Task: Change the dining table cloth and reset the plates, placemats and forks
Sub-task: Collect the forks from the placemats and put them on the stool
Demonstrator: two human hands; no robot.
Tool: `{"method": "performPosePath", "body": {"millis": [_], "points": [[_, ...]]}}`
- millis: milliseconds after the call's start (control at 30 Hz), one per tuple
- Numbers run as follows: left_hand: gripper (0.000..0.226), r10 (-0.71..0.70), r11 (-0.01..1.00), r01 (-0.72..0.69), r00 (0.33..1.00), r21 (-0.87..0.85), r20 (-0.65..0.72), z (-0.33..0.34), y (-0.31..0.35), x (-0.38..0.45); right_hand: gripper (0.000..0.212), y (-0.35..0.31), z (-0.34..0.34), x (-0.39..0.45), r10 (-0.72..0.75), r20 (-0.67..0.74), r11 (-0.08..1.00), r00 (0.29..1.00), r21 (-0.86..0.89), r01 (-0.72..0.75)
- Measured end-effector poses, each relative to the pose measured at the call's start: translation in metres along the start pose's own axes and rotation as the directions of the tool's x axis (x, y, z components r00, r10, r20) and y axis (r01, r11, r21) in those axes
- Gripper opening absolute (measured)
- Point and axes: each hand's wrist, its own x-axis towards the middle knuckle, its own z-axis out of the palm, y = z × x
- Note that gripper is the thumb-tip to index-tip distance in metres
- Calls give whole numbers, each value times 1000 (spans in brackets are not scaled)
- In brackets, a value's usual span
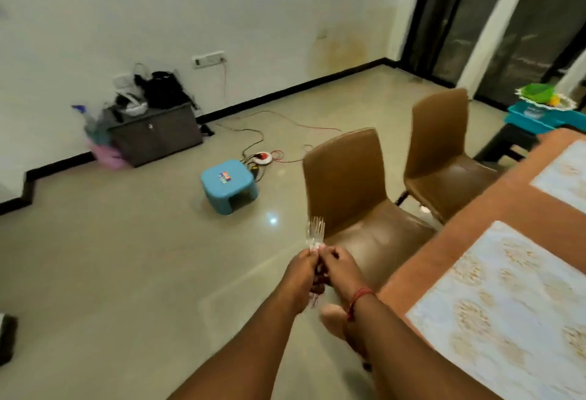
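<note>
At lower centre of the frame, the left hand (302,274) and right hand (341,268) both grip a bunch of clear forks (315,231), tines up. Right of them, placemats (504,298) lie on the orange cloth (450,241); brown chairs (348,184) stand beyond.

Orange tablecloth (494,222), pale gold-patterned placemats (507,314)

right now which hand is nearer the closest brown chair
Right. The right hand sits just in front of the near brown chair seat, gripping the clear forks. The left hand grips them too, on the side away from the chair.
</note>
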Motion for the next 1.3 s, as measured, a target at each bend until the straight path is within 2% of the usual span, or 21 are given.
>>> {"method": "performPosePath", "body": {"millis": [100,167,267,433,600,867,1100,1233,1300], "points": [[31,29,999,-30,996,-13,-86,-100,35,20,37,-21,119,24,63,184,979,981,178,-97],[28,52,998,-45,986,46,-160,-143,54,28,41,-35,170,33,56,270,966,961,228,-121],[28,59,998,-55,973,28,-225,-215,81,44,41,-57,245,50,58,339,980,939,160,-118],[21,38,996,-56,969,-64,-245,-271,108,89,30,-89,297,87,56,387,992,920,83,-95],[20,0,994,-26,968,-102,-251,-311,133,142,21,-108,335,147,95,468,989,879,57,-137],[21,-26,995,-6,944,-96,-328,-351,252,263,16,-205,391,298,125,584,987,802,5,-158],[23,-58,996,41,969,-75,-241,-336,337,385,20,-271,386,426,145,510,989,848,-50,-140],[23,-79,995,88,985,49,-153,-323,393,483,19,-312,374,517,127,399,992,908,-30,-125],[23,-94,991,99,994,91,-56,-307,417,536,19,-328,359,562,104,334,993,937,15,-115]]}}
